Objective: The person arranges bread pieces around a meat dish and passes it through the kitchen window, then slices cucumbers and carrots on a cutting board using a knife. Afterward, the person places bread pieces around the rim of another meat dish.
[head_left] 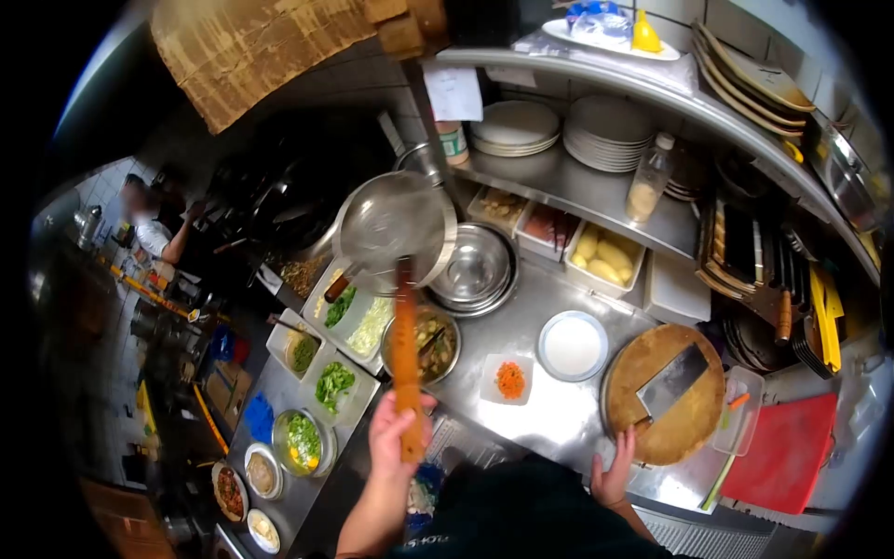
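Note:
My left hand (pixel 396 433) is wrapped round the flat wooden handle of a large round mesh strainer (pixel 386 224), held up over the counter. Beneath the strainer are stacked steel bowls (pixel 470 265) and a bowl of dark food in liquid (pixel 436 345). At the edge of the round wooden chopping board (pixel 680 419), my right hand (pixel 613 473) has its fingers apart, close to the end of the cleaver's handle. The cleaver (pixel 672 380) lies flat on that board. Chopped carrot (pixel 510 380) sits in a small white dish, left of a white-filled bowl (pixel 572 346).
Tubs of chopped greens (pixel 335 387) stand on the left. Plates (pixel 610 130) and a bottle (pixel 652 177) occupy the shelf above peeled potatoes (pixel 605 256). A red cutting board (pixel 780 454) lies at right. Another person (pixel 154 224) stands far left.

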`<state>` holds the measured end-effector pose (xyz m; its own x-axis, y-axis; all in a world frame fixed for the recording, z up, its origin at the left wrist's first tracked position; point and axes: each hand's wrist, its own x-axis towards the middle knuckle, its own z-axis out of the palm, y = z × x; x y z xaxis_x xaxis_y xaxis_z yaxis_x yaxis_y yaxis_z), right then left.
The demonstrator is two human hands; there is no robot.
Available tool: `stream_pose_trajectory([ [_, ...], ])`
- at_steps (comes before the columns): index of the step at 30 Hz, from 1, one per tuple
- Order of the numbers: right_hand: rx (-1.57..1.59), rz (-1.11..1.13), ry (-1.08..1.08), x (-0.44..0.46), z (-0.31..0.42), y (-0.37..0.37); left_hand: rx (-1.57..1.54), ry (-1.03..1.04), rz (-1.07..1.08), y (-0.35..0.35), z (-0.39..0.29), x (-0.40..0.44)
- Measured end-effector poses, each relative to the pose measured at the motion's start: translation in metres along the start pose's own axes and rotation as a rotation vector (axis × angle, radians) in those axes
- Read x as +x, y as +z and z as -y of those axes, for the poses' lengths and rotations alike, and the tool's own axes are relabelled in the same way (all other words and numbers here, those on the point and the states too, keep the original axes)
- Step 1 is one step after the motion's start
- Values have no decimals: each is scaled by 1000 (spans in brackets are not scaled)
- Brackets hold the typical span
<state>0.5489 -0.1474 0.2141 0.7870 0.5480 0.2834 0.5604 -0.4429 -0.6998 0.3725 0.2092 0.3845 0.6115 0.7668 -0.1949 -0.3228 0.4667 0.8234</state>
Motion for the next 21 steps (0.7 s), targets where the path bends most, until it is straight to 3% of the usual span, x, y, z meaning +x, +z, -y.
stream_pose_trajectory([
  [4, 50, 32, -107, 31, 14, -4, -30, 53, -98, -33, -28, 142],
  [7, 36, 26, -167, 41, 19, -4, -331, -49, -127, -81, -52, 267],
  [10, 9, 1, -194, 42, 25, -5, -469, -96, -270, -96, -54, 295],
  [14, 21, 29, -229, 27, 37, 5, -372, 90, -415, -94, -26, 245],
  [18, 74, 56, -337, 46, 63, 21, -112, 29, -208, -114, 34, 115],
  [21, 162, -37, -408, 122, 84, 51, -23, -199, -182, -148, 60, -1],
])
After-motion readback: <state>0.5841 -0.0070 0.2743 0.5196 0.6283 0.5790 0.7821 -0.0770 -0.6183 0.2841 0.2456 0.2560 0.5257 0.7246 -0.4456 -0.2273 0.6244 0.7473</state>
